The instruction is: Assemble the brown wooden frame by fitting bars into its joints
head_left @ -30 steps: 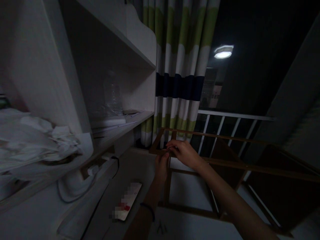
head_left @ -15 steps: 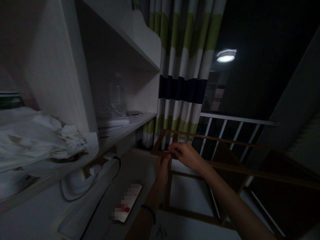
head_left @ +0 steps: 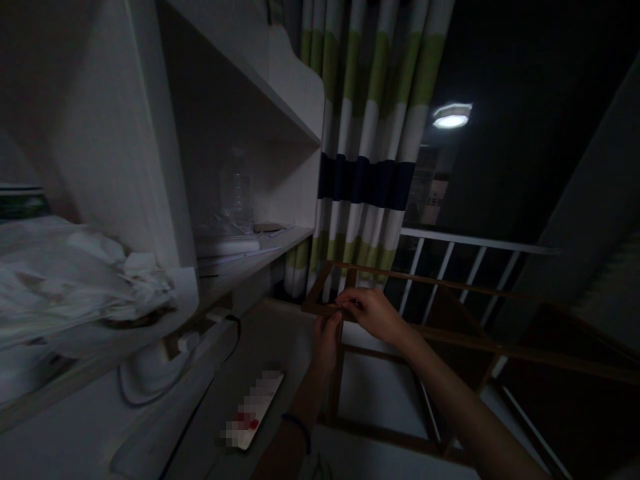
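Note:
A brown wooden frame (head_left: 316, 288) of long rails and crosspieces stretches from the middle of the view to the right edge. Both hands meet at a joint near its left end. My left hand (head_left: 326, 340), with a dark band round the wrist, reaches up from below, its fingertips closed against the lower rail. From the right, my right hand (head_left: 369, 312) rests over the same joint, thumb and fingers pinched together. Whatever sits in that pinch is too small and dark to make out.
A phone-like flat object (head_left: 260, 410), partly pixelated, lies on the pale desktop. A thin dark tool (head_left: 321, 469) shows at the bottom edge. To the left are shelves with a clear bottle (head_left: 237, 197), crumpled white bags (head_left: 85, 273) and a cable (head_left: 235, 340). Behind hangs a striped curtain (head_left: 365, 180).
The view has shifted very slightly. Both hands stay at the same joint of the frame, with barely any visible finger movement.

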